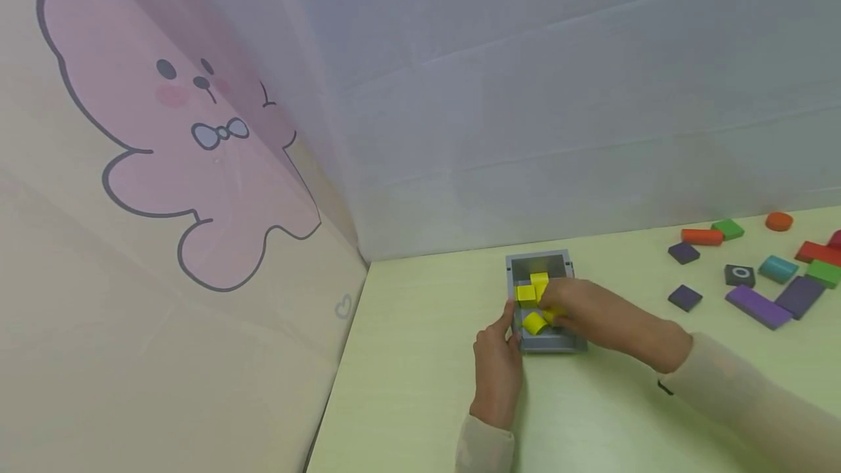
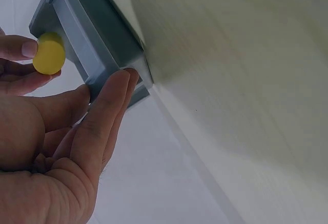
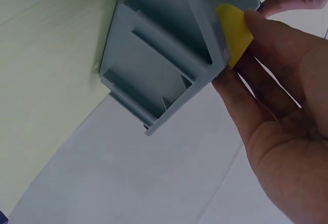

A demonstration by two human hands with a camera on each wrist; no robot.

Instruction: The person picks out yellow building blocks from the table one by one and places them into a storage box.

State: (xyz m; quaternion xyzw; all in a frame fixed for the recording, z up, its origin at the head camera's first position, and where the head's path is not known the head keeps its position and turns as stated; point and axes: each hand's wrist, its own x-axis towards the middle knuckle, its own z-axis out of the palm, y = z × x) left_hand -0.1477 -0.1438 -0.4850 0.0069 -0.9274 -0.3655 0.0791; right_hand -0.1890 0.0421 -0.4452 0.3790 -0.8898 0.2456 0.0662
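A small grey plastic bin (image 1: 553, 345) stands on the table near the back wall. Inside it lie a yellow cube (image 1: 526, 295), a yellow cylinder block (image 1: 534, 323) and another yellow block (image 1: 539, 279) further back. Reaching over the bin's right wall, my right hand (image 1: 581, 309) pinches a yellow cylinder block (image 2: 50, 55) between thumb and fingertips, its round end facing the left wrist camera. My left hand (image 1: 498, 367) grips the bin's near left corner, thumb at the rim and fingers along the outer wall. The right hand partly hides the bin's contents in the head view.
Loose blocks lie on the table to the right: a red cylinder (image 1: 701, 237), a green block (image 1: 728, 229), dark squares, a teal cylinder (image 1: 778, 268) and a purple bar (image 1: 758, 306). A pale sheet (image 1: 558, 130) hangs behind, and a rabbit-printed curtain (image 1: 217, 188) at left.
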